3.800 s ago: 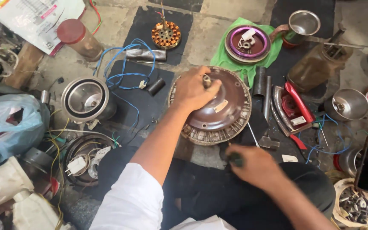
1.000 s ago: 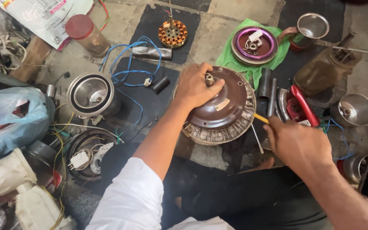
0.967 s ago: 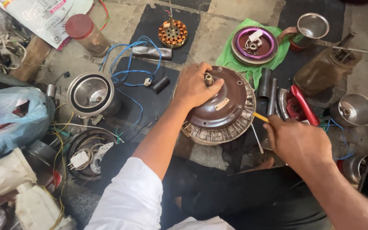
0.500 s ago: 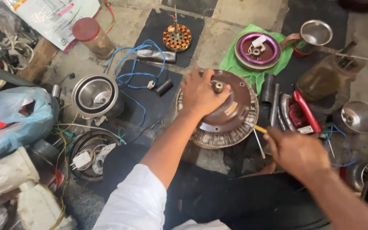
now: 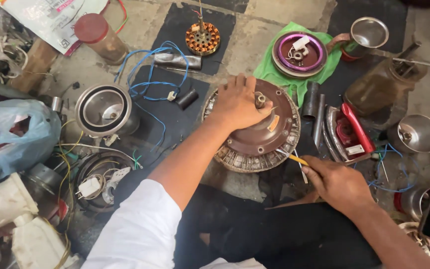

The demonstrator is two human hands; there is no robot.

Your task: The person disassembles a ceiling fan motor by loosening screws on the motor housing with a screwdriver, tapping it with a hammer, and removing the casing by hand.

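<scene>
Brown fan motor housing, round, ribbed rim, lying flat on the floor at centre; left hand spread over its top by the shaft, pressing down, seemingly to steady it. Right hand, at 4 o'clock of the housing, clenched on a yellow-handled screwdriver, tip at the rim. Copper stator well apart at 11 o'clock; purple-ringed cover on green cloth at 1 o'clock.

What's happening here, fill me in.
A person sits on the floor over a round brown motor housing. The left hand presses down on its top by the centre shaft. The right hand holds a yellow-handled screwdriver with its tip at the housing's rim. Motor parts, wires and a copper winding lie around.
</scene>
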